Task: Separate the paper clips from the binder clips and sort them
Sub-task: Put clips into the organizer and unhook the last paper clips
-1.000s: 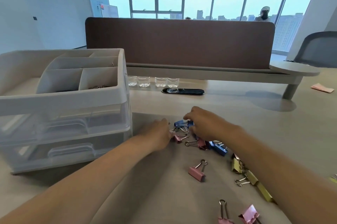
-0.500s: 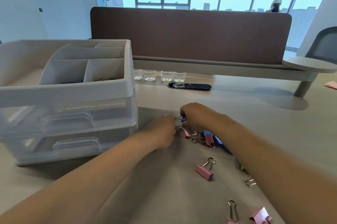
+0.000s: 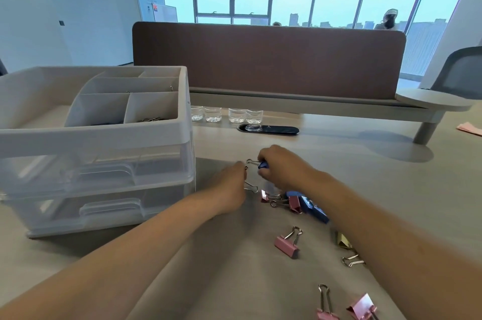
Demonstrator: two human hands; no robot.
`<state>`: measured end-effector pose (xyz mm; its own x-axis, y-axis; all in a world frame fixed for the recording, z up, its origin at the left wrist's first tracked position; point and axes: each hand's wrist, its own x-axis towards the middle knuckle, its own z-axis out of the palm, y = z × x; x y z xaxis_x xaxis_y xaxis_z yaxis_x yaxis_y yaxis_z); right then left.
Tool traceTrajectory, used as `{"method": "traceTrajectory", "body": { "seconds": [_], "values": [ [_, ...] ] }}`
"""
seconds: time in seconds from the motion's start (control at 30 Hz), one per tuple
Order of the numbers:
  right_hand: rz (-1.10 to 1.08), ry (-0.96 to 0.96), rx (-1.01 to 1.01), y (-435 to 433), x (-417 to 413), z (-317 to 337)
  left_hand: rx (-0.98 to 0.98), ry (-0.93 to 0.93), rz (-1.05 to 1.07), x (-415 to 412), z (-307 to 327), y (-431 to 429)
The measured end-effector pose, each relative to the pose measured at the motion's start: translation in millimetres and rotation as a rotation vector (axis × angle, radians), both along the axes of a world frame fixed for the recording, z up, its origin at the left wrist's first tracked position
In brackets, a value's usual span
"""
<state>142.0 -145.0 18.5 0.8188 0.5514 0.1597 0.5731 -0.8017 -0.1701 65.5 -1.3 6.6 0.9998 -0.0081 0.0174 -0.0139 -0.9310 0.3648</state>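
lifting blue binder clip [image 3: 262, 165] higher in right hand [image 3: 283, 167] grip, left hand [image 3: 229, 185] pinching wire clip [image 3: 251, 187]

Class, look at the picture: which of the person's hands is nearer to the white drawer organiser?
Left. The left hand is just right of the drawer organiser; the right hand is farther right, beyond it.

A drawer organiser [image 3: 104, 137] stands at the left of the surface [image 3: 365, 176]; the front right compartment [image 3: 151, 106] on top holds what may be paper clips [image 3: 152, 119]. Binder clips [image 3: 287, 244] lie scattered to its right, the left hand [image 3: 229, 189] and right hand [image 3: 281, 166] side by side at the scatter's far end. Behind, a row of cups [image 3: 227, 115] sits before a partition [image 3: 268, 59].
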Motion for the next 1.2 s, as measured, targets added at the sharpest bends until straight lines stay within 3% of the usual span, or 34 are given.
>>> {"method": "traceTrajectory", "body": {
  "seconds": [0.2, 0.33, 0.6, 0.8, 1.2],
  "values": [
    [-0.094, 0.121, 0.128, -33.1, -0.2, 23.7, -0.174, -0.085, -0.041, 12.3, 7.7, -9.1],
    [-0.14, 0.209, 0.057, -62.5, -7.9, 22.3, -0.22, -0.067, -0.056, 20.0, 17.0, -29.9],
    [-0.192, 0.255, 0.019, -97.3, -24.9, 8.0, -0.14, -0.01, -0.207, 30.9, 13.1, -65.5],
    [-0.131, 0.207, -0.025, -96.9, -38.8, 2.8, -0.152, -0.058, -0.195, 35.6, 8.7, -68.9],
    [-0.036, 0.248, -0.133, -92.8, -55.5, 7.9, 0.084, 0.029, -0.278, 26.3, 2.7, -72.4]
  ]
}}
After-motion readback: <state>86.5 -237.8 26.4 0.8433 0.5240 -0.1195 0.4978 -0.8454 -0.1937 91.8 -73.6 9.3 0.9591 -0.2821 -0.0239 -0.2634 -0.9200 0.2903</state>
